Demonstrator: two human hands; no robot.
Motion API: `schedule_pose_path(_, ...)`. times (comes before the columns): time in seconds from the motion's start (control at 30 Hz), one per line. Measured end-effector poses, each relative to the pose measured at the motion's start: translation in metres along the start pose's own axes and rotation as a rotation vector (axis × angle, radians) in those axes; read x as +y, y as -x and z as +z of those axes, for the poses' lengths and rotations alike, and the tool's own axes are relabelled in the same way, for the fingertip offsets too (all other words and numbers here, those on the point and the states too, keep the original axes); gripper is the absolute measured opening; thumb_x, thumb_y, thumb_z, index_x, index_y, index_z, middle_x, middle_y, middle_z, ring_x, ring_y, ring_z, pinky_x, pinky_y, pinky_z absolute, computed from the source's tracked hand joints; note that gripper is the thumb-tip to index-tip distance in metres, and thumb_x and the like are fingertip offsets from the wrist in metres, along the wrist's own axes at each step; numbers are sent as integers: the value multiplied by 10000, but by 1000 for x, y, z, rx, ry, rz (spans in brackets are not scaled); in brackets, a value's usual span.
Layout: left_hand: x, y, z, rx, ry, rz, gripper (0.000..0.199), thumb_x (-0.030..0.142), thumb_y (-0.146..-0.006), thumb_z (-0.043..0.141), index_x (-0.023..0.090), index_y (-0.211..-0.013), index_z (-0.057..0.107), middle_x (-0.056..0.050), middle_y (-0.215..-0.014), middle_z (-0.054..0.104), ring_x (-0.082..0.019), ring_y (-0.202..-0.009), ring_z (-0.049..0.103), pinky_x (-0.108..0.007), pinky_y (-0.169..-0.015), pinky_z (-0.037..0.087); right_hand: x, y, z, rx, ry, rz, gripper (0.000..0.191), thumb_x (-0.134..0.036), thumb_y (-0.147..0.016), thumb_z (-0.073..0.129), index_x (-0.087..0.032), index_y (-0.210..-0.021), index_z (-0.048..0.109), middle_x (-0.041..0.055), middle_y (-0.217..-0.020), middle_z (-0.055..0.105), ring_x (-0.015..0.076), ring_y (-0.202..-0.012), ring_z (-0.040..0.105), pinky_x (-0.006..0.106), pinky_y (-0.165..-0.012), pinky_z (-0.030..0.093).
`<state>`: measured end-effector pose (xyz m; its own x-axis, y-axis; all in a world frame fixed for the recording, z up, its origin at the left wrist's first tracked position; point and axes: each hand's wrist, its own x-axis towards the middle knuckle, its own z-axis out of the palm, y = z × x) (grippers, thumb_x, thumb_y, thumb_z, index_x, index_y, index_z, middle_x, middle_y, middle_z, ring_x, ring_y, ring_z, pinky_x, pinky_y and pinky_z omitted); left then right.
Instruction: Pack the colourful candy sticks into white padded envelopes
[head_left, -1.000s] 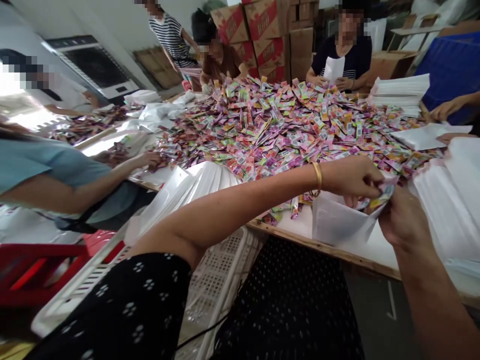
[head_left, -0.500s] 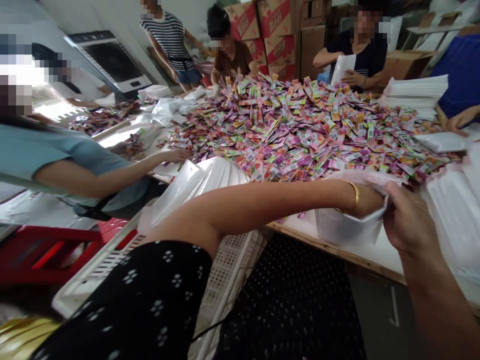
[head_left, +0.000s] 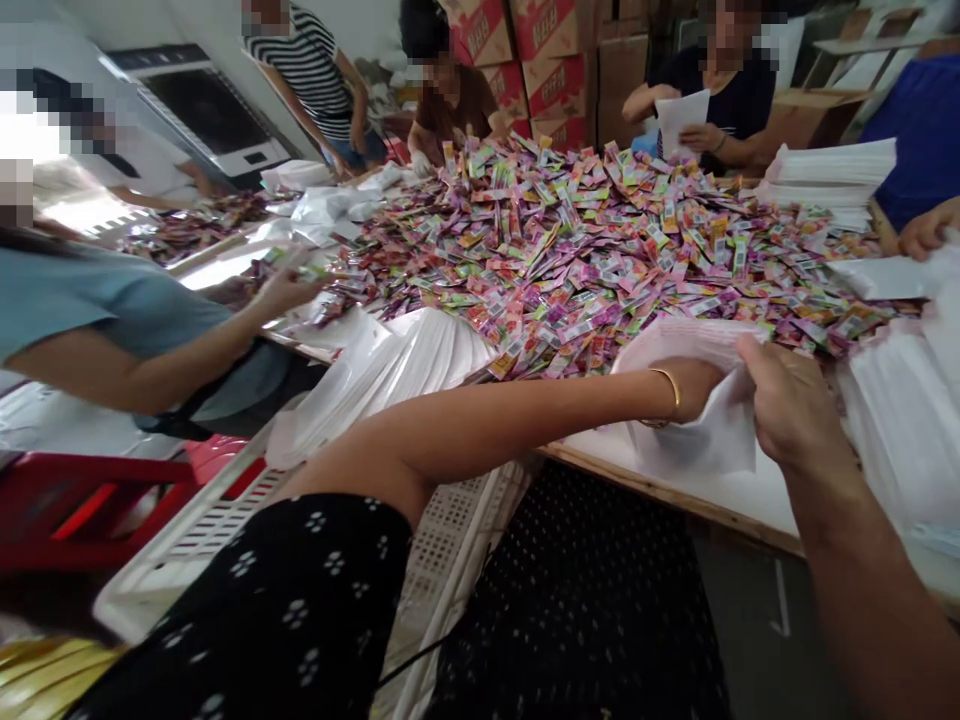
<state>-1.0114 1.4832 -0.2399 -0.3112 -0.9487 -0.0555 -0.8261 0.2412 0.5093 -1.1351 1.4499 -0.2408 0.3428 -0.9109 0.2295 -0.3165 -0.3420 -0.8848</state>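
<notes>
My left hand point(head_left: 697, 384), below a gold bracelet, reaches inside a translucent white plastic bag point(head_left: 724, 440); the bag hides its fingers. My right hand point(head_left: 791, 405) pinches the bag's right rim between thumb and fingers and holds the mouth open. The bag stands at the table's front edge, just before a large heap of small colourful sachets point(head_left: 570, 240). To the right of my right hand lies a stack of similar white bags point(head_left: 889, 420).
More white bags point(head_left: 405, 365) lie fanned out above a white plastic crate point(head_left: 225, 520) at my left. A person in light blue point(head_left: 127, 310) works beside me. Others work across the table. The wooden table edge point(head_left: 637, 480) runs before me, with a red stool point(head_left: 82, 510) further left.
My left hand, my right hand and the bag have shifted slightly left in view, and the bag's mouth has opened wider. The left neighbour's hand has drawn back from the heap.
</notes>
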Motion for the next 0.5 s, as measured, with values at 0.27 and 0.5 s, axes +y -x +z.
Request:
schedule_pose_path(0.27,-15,44,-48,-127,346,111,388,429,-965,471,155,-860,724,-57,-705,692,-182,-773,656,-255,-715,503,-27,-49,-7,-121,374,-97,419,-416,-839,519,-201,-490,429,-7,-504,450,113,-512,358,279,-528,275)
schedule_pose_path(0.5,-22,30,81,370,641,-236,368,178,-965,413,120,-1304,543,-169,-1333,613,-259,-1296,534,-426,-1091,444,-44,-41,67,-622,643,-372,345,-276,-866,525,-207,-528,518,44,-599,564,175,-694,553,294,-717,408)
